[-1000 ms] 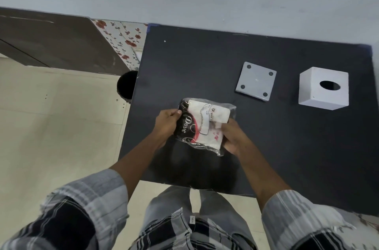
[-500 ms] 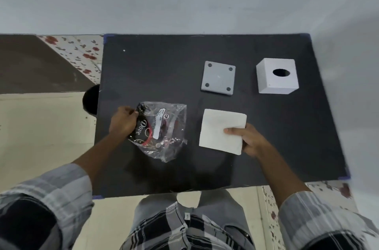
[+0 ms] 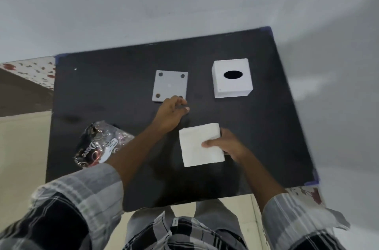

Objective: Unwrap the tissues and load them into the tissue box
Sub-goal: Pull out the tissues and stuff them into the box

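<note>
A person in a plaid shirt is standing at a black table (image 3: 114,90) and looking down on both bare hands. The right hand (image 3: 227,144) is gripping a white stack of tissues (image 3: 200,145) at its right edge, with the thumb lying across the top face and the fingers wrapping the side; the stack is sitting in the near middle of the table, though the blur makes it hard to tell whether it is resting flat or being held slightly off the surface. The left hand (image 3: 171,114) is reaching forward across the table with loosely curled fingers, holding nothing, its fingertips hovering right at the near right corner of a grey square base plate (image 3: 170,87) that is lying flat with a round pad showing near each corner; whether the fingers are actually touching the plate is not clear. To the right of that plate, well apart from both hands, a white cube tissue box (image 3: 232,78) is standing with its dark oval opening facing up. At the near left of the table, partly hidden behind the left forearm, the crumpled clear plastic wrapper (image 3: 96,147) with dark printing is lying empty and released, well apart from the tissues.
</note>
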